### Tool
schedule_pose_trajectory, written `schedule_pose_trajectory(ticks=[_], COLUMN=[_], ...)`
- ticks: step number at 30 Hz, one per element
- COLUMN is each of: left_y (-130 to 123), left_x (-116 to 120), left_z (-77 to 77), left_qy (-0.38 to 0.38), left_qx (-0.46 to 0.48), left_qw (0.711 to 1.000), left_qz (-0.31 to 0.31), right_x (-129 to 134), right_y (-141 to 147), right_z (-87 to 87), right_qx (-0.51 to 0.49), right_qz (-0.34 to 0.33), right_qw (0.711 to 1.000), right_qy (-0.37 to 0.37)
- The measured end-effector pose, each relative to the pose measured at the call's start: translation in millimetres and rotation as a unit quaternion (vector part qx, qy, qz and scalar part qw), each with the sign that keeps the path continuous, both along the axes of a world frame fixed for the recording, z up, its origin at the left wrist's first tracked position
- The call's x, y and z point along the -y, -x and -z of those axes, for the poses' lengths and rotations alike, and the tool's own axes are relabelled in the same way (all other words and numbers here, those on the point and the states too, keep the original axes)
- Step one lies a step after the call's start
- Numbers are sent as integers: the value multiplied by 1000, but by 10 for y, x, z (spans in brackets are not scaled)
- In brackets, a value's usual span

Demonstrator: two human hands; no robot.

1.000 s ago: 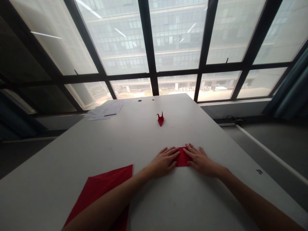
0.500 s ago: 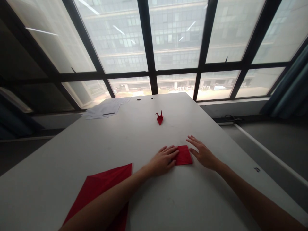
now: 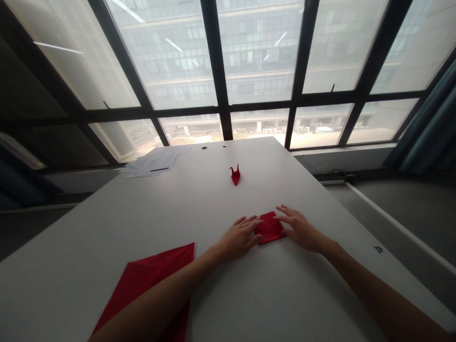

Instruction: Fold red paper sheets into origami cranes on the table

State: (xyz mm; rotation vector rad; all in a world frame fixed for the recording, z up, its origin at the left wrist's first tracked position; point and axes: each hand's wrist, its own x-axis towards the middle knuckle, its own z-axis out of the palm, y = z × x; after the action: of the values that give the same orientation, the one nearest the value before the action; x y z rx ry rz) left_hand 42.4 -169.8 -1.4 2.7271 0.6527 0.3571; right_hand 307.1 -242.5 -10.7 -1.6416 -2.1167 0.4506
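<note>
Between the two hands, flat on the broad white tabletop (image 3: 153,209), lies a small red folded-paper square (image 3: 270,229), turned slightly askew, its near edge looking a little thick, as if several layers lie together. What could go wrong seems slight but real: if the fingers of one hand push harder than those of the other, the square could swivel or slide on the smooth surface, and its layers could slip out of line, leaving a crooked crease. A thumb catching under the near edge could also lift or crumple a layer. The left hand (image 3: 242,237) is spread low and nearly flat, palm down, its fingertips over the left side of the square and its thumb by the near left corner; it is open and appears to steady the paper rather than grip it. The right hand (image 3: 301,230) is loosely open too, fingers reaching towards the far right corner and thumb at the right edge; whether it presses or only touches cannot be told. Both forearms come in from the near side, angled inwards, and the left one crosses above a larger red paper sheet (image 3: 153,270), partly hiding it. Beyond the hands, well apart from them, stands a small red paper crane (image 3: 235,176); far off ahead of the left hand lie loose white paper sheets (image 3: 153,161).
</note>
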Motion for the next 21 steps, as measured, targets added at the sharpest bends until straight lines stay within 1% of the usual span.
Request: schedule_pose_trajectory(ticks=[2,6,12,17,21], left_y=[5,4,11,10,8], left_x=[-4,-4,-35,-60,-61], left_z=[-1,-13,14,31,14], left_qy=[-2,-9,25,30,26], left_qx=[16,44,81,92,90], left_qw=[1000,999,994,993,994], left_qz=[-1,8,73,62,57], right_x=[-9,-27,-44,-51,-66], right_y=[-22,-40,-26,15,45], right_z=[30,94,131,153,114], right_qx=[-3,-5,0,-7,-28], right_qz=[-2,-2,-15,-16,22], right_qw=[999,998,997,996,993], right_qy=[-32,-59,-74,-86,-116])
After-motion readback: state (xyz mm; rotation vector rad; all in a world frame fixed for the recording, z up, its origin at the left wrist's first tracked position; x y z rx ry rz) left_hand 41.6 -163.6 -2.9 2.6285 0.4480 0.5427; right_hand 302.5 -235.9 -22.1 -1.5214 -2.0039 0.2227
